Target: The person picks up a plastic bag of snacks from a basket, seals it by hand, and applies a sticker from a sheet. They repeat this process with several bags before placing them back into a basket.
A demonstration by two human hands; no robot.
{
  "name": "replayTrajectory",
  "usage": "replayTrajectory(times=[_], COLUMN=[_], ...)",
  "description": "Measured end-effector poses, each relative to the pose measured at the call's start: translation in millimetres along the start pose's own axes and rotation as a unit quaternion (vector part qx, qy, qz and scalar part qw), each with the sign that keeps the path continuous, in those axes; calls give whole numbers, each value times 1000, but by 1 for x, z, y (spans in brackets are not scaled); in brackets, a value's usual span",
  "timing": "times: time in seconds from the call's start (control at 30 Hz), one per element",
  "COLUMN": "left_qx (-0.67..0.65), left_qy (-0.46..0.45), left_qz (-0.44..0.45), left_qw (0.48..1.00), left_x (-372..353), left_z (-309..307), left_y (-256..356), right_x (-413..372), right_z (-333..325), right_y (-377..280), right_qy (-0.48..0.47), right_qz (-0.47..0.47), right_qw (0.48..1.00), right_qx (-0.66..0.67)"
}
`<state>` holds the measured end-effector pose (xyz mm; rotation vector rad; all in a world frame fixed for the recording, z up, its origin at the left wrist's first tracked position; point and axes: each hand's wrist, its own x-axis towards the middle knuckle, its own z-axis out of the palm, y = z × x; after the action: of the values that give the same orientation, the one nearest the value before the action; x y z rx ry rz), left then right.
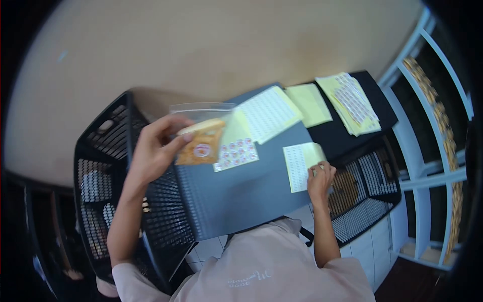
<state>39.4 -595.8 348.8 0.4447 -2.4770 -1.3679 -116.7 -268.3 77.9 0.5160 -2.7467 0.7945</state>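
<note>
My left hand (157, 146) is closed on a clear zip pouch (198, 146) of orange-brown snack pieces, held up over the left side of the grey tabletop (236, 196). A round red-and-white sticker (202, 150) shows on the pouch's front. Partly behind the pouch lies a sheet of round stickers (239, 155). At the table's right edge, my right hand (321, 181) has its fingers curled in a pinch at a sheet of small white labels (298, 163). Part of that sheet's yellow backing is bare, and its right side curls up. The fingertips' exact hold is partly hidden.
More label sheets (269, 113) and a yellow sheet (309, 104) lie at the back. A stack of sticker sheets (352, 103) rests on a black surface. Black plastic crates (365, 209) flank the table, the right one holding brown goods. White shelving (407, 136) stands far right.
</note>
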Motion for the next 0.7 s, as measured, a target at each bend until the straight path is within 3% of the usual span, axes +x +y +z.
replayTrajectory(times=[0.07, 0.2, 0.27, 0.43, 0.5, 0.53, 0.6, 0.7], left_qx=[-13, -65, -124, -118, -130, -121, -110, -120], left_qy=[-2, 0, 30, 23, 32, 34, 38, 18], left_qz=[-7, -68, -12, -33, -39, -48, -57, -17], left_qw=[1000, 996, 992, 992, 990, 991, 992, 992], left_x=[1, 0, 2, 4, 4, 5, 5, 5], left_z=[-1, -6, -3, -11, -11, -10, -8, -6], left_y=[0, 13, 0, 6, 5, 4, 7, 16], right_x=[3, -4, -9, 3, 12, 17, 30, 57], right_z=[12, 38, 44, 38, 30, 26, 10, -73], right_y=[-14, -41, -59, -77, -83, -90, -114, -184], right_qy=[-64, -98, -135, -220, -276, -275, -216, -256], right_qz=[2, -37, -22, 0, 45, 40, 0, 28], right_qw=[998, 989, 979, 958, 911, 911, 872, 739], right_qx=[27, 103, 154, 184, 304, 305, 439, 623])
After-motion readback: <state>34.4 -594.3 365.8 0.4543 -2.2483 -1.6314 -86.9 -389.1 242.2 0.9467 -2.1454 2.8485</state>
